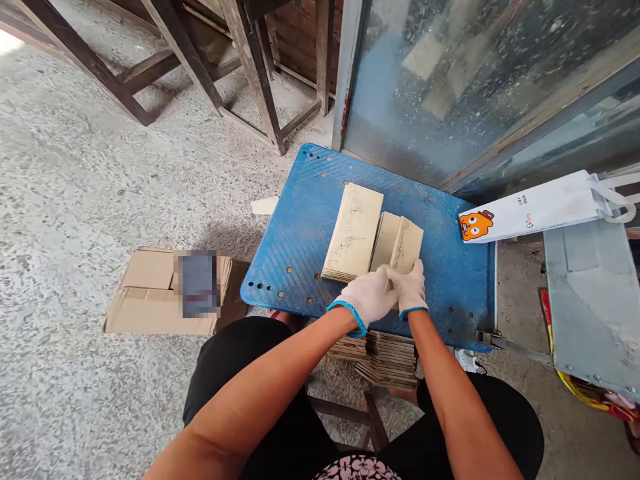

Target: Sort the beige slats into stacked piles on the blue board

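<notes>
A cream, thin board-like piece (411, 241) with a raised seam lies tilted on a blue plastic platform (280, 233). My left hand (367, 297), in a white knit glove with a blue cuff, closes its fingertips on the piece's near end. Beside it, my right hand (411, 288), gloved the same way, grips the near right edge. Both hands touch, and they cover the piece's near end. Partly under the piece is another cream board (386, 237). To the left lies a neat stack of cream boards (353, 230) with dark smudges on top.
More stacked boards (387, 353) sit below the platform's near edge, between my legs. A white bag (540, 203) lies across the right corner. A cardboard box (150, 290) stands on the floor at left. Wooden legs (255, 73) and a glass-panelled frame (450, 87) border the back.
</notes>
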{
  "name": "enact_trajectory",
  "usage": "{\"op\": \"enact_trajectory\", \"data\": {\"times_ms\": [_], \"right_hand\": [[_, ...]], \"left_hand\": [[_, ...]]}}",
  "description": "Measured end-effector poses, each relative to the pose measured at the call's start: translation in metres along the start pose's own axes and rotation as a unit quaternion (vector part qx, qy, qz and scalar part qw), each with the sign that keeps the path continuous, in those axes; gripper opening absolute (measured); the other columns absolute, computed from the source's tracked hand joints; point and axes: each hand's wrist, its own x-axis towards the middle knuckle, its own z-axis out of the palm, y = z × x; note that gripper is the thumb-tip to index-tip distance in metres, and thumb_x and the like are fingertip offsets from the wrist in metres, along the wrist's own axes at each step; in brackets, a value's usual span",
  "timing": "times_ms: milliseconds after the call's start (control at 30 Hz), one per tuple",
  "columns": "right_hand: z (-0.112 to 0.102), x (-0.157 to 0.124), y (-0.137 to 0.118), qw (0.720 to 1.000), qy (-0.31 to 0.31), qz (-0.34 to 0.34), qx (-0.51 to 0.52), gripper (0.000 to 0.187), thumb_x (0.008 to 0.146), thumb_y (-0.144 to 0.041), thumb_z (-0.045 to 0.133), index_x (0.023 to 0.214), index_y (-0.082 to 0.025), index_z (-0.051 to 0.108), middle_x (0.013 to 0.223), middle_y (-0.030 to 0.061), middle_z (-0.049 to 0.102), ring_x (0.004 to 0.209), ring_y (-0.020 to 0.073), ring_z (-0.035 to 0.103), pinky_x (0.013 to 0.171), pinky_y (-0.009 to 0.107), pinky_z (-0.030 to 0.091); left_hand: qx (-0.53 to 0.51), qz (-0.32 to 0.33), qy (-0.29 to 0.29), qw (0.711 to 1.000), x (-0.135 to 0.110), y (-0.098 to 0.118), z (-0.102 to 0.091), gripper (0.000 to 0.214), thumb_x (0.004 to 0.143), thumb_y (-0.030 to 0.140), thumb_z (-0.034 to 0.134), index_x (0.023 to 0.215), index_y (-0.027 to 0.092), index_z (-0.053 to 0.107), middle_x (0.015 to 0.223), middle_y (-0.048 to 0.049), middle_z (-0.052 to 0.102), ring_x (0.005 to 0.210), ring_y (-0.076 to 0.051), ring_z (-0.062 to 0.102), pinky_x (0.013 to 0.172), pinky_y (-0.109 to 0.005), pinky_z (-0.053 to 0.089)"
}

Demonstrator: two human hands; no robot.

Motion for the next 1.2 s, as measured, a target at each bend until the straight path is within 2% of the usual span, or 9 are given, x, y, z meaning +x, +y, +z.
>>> {"op": "enact_trajectory", "data": {"times_ms": [133,267,467,667,800,933,1067,1200], "right_hand": [[0.007,0.019,-0.024,0.998,-0.007,0.041,-0.038,0.120,0.053,-0.061,0.081,0.151,-0.014,0.030,0.137,0.0241,0.052,0.125,0.0377,0.055,0.100,0.045,0.049],[0.019,0.031,-0.041,0.995,0.004,0.063,-0.076,0.112,0.053,-0.060,0.081,0.146,-0.018,0.034,0.134,0.0231,0.052,0.122,0.0377,0.056,0.096,0.046,0.050],[0.041,0.040,-0.047,0.990,0.018,0.086,-0.111,0.117,0.052,-0.063,0.081,0.147,-0.019,0.029,0.134,0.0227,0.049,0.121,0.0387,0.055,0.096,0.049,0.048],[0.058,0.035,-0.045,0.985,0.048,0.084,-0.142,0.115,0.062,-0.063,0.076,0.153,-0.015,0.023,0.141,0.0236,0.044,0.129,0.0382,0.047,0.104,0.050,0.042],[0.056,0.031,-0.041,0.988,0.055,0.050,-0.135,0.110,0.071,-0.066,0.068,0.155,-0.011,0.020,0.149,0.0260,0.037,0.139,0.0373,0.037,0.111,0.047,0.036],[0.044,0.041,-0.043,0.992,0.050,0.019,-0.111,0.113,0.076,-0.071,0.061,0.156,-0.007,0.015,0.156,0.0282,0.026,0.147,0.0363,0.025,0.117,0.046,0.028],[0.038,0.059,-0.056,0.993,0.036,0.042,-0.104,0.121,0.070,-0.069,0.069,0.157,-0.008,0.012,0.155,0.0292,0.027,0.146,0.0378,0.026,0.115,0.049,0.031],[0.046,0.073,-0.071,0.990,0.031,0.077,-0.117,0.123,0.063,-0.063,0.077,0.157,-0.016,0.014,0.152,0.0268,0.029,0.142,0.0399,0.031,0.110,0.055,0.035]], "left_hand": [[0.088,0.020,-0.117,0.989,-0.013,-0.001,0.003,0.044,0.087,0.042,0.053,0.121,0.016,0.063,0.114,-0.0173,0.072,0.106,-0.035,0.069,0.083,-0.043,0.056],[0.127,0.035,-0.167,0.977,-0.018,0.002,0.011,0.043,0.086,0.038,0.056,0.118,0.011,0.066,0.113,-0.0208,0.072,0.109,-0.036,0.068,0.086,-0.045,0.057],[0.123,0.037,-0.157,0.979,-0.020,0.005,0.012,0.037,0.086,0.024,0.056,0.118,0.007,0.065,0.110,-0.0215,0.072,0.107,-0.035,0.069,0.086,-0.048,0.057],[0.121,0.051,-0.167,0.977,-0.023,0.002,0.009,0.036,0.088,0.022,0.054,0.117,0.006,0.066,0.110,-0.0235,0.071,0.106,-0.036,0.069,0.085,-0.049,0.058],[0.126,0.055,-0.169,0.976,-0.022,0.003,0.010,0.034,0.087,0.019,0.055,0.115,0.007,0.069,0.110,-0.0250,0.071,0.106,-0.036,0.069,0.086,-0.049,0.057],[0.125,0.069,-0.168,0.975,-0.022,0.004,0.016,0.033,0.086,0.021,0.058,0.113,0.006,0.070,0.108,-0.0269,0.071,0.104,-0.037,0.070,0.084,-0.049,0.058],[0.132,0.081,-0.174,0.972,-0.022,0.004,0.023,0.033,0.085,0.015,0.056,0.115,0.006,0.069,0.105,-0.0265,0.072,0.102,-0.036,0.070,0.083,-0.049,0.057],[0.135,0.101,-0.185,0.968,-0.021,0.002,0.027,0.032,0.084,0.012,0.054,0.112,0.006,0.069,0.102,-0.0266,0.072,0.100,-0.036,0.071,0.079,-0.048,0.058]]}}
